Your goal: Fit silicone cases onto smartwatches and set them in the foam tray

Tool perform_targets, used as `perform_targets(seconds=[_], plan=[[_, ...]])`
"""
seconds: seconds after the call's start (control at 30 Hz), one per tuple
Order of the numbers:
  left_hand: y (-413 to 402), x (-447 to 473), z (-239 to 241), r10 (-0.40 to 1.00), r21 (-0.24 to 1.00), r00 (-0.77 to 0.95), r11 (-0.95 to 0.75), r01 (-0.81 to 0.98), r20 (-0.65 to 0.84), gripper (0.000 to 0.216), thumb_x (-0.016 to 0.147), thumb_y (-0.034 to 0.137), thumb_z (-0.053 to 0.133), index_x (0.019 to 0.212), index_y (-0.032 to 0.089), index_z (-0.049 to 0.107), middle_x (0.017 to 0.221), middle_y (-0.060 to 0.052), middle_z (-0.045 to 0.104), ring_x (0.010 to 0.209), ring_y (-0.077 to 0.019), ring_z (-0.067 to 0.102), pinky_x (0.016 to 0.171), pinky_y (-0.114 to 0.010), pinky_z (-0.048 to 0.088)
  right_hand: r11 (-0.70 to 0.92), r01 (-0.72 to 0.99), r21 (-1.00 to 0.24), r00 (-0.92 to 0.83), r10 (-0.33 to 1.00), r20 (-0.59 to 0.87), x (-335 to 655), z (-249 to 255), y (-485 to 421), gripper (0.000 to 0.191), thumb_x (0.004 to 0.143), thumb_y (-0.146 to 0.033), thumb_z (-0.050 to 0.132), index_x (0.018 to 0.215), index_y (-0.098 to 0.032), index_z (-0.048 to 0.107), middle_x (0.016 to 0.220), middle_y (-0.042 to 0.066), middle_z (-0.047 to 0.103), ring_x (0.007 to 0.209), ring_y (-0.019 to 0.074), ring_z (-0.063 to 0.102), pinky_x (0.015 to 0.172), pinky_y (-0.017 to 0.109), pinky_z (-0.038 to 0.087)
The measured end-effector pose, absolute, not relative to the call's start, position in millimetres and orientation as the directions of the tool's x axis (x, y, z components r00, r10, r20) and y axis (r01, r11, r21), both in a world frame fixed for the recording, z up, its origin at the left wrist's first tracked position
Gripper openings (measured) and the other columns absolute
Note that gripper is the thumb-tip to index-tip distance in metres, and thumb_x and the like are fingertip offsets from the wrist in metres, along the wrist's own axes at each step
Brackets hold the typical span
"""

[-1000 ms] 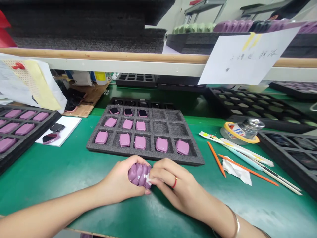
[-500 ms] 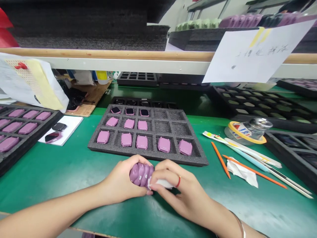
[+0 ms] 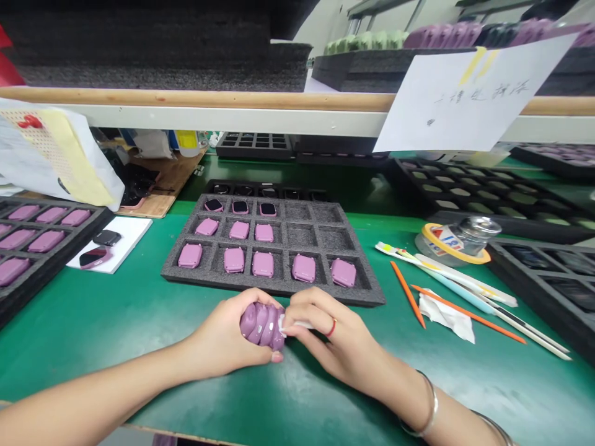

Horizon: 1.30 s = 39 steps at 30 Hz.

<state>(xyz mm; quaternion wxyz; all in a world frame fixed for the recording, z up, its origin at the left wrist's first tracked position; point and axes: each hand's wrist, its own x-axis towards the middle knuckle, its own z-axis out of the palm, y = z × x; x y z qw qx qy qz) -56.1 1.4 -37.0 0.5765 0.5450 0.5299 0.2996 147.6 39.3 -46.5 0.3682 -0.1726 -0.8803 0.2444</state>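
Several purple watch cases [image 3: 261, 323], stacked side by side, are gripped in my left hand [image 3: 220, 337], with the thumb below and the fingers over the top. A white wipe [image 3: 281, 326], tissue or cloth, is pinched between the thumb and fingers of my right hand [image 3: 337, 337]. It presses against the right-hand end of the stack. Just beyond both hands lies a black foam tray [image 3: 332, 237]. Purple watch cases [image 3: 263, 264] fill its front row and part of the middle one, and three dark-screened watches [image 3: 268, 209] sit at the back left.
At right are orange sticks [image 3: 408, 294], toothbrushes [image 3: 441, 275], a crumpled tissue [image 3: 447, 316] and a glass bottle with a metal cap [image 3: 478, 232]. More foam trays flank both sides. A low shelf [image 3: 232, 118] with a hanging paper note [image 3: 474, 93] spans the back.
My right hand has slid the wipe slightly upward along the end of the stack, leaving my left thumb tip more exposed. The whole view has shifted a little.
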Motion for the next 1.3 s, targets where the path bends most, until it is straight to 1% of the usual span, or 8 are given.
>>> perform_targets(seconds=[0.17,0.33,0.43,0.53,0.7,0.83,1.1,1.3], plan=[[1.4,-56.1,-35.6,0.924,0.950,0.263,0.224,0.218,-0.278,0.047,0.060,0.018,0.085,0.099,0.021,0.059,0.088,0.005,0.066,0.080,-0.0144,0.060,0.077,-0.028,0.048,0.839,0.144,-0.524,-0.670,0.472,0.572,143.1,-44.9,37.9,0.010,0.097,-0.015,0.056,0.099,-0.019,0.064,0.090,0.005,0.067,0.082,0.0166,0.063,0.073,0.029,0.057],[-0.5,-56.7,-37.3,0.937,0.946,0.231,0.203,0.254,-0.263,0.049,0.059,0.017,0.083,0.101,0.021,0.059,0.095,0.001,0.068,0.084,-0.0191,0.065,0.083,-0.035,0.050,0.795,0.284,-0.537,-0.436,0.606,0.666,161.7,-26.9,45.8,0.010,0.094,-0.016,0.061,0.093,-0.023,0.068,0.087,0.004,0.068,0.082,0.0174,0.066,0.075,0.031,0.056],[-1.6,-57.6,-39.8,0.937,0.960,0.235,0.223,0.169,-0.259,0.047,0.061,0.015,0.080,0.102,0.022,0.057,0.105,-0.003,0.068,0.089,-0.0223,0.069,0.087,-0.039,0.052,0.638,0.484,-0.599,-0.156,0.736,0.659,191.9,-21.7,55.7,0.004,0.092,-0.028,0.064,0.094,-0.024,0.065,0.087,0.004,0.069,0.082,0.0204,0.066,0.074,0.034,0.053],[-1.7,-58.2,-41.7,0.942,0.964,0.230,0.212,0.159,-0.245,0.047,0.060,0.014,0.079,0.101,0.022,0.056,0.111,-0.005,0.068,0.092,-0.0246,0.070,0.089,-0.042,0.053,0.313,0.712,-0.628,0.095,0.844,0.528,226.2,-30.8,70.1,0.029,0.082,-0.049,0.068,0.090,-0.023,0.056,0.084,0.006,0.069,0.074,0.0249,0.067,0.067,0.037,0.050],[-1.9,-56.9,-42.8,0.946,0.962,0.204,0.222,0.160,-0.253,0.050,0.058,0.016,0.080,0.102,0.022,0.056,0.114,-0.007,0.068,0.091,-0.0256,0.071,0.088,-0.042,0.054,0.155,0.857,-0.492,0.011,0.948,0.317,271.7,-42.0,87.0,0.040,0.078,-0.062,0.056,0.069,-0.023,0.060,0.073,0.009,0.071,0.072,0.0287,0.067,0.068,0.039,0.050],[-1.6,-56.1,-40.5,0.941,0.956,0.180,0.267,0.123,-0.286,0.051,0.057,0.018,0.080,0.101,0.022,0.056,0.116,-0.007,0.068,0.090,-0.0241,0.071,0.087,-0.040,0.054,0.062,0.879,-0.473,0.112,0.937,0.330,305.8,-26.9,85.0,0.045,0.087,-0.054,0.042,0.087,-0.020,0.072,0.089,0.012,0.077,0.082,0.0290,0.071,0.072,0.039,0.051],[-3.2,-55.0,-46.1,0.949,0.967,0.190,0.252,0.027,-0.252,0.052,0.058,0.019,0.082,0.103,0.024,0.056,0.114,-0.005,0.070,0.085,-0.0221,0.073,0.083,-0.038,0.056,0.050,0.931,-0.361,0.018,0.983,0.184,320.8,-42.9,77.9,0.033,0.075,-0.051,0.059,0.077,-0.022,0.075,0.052,0.003,0.067,0.050,0.0243,0.065,0.048,0.032,0.045],[-4.7,-55.2,-47.7,0.950,0.968,0.189,0.242,0.063,-0.250,0.055,0.056,0.018,0.084,0.103,0.022,0.056,0.115,-0.008,0.068,0.089,-0.0255,0.071,0.086,-0.042,0.054,0.063,0.966,-0.251,0.009,0.961,0.277,323.7,-52.2,89.2,0.019,0.078,-0.041,0.057,0.075,-0.024,0.066,0.061,0.009,0.071,0.046,0.0286,0.063,0.046,0.036,0.040]])
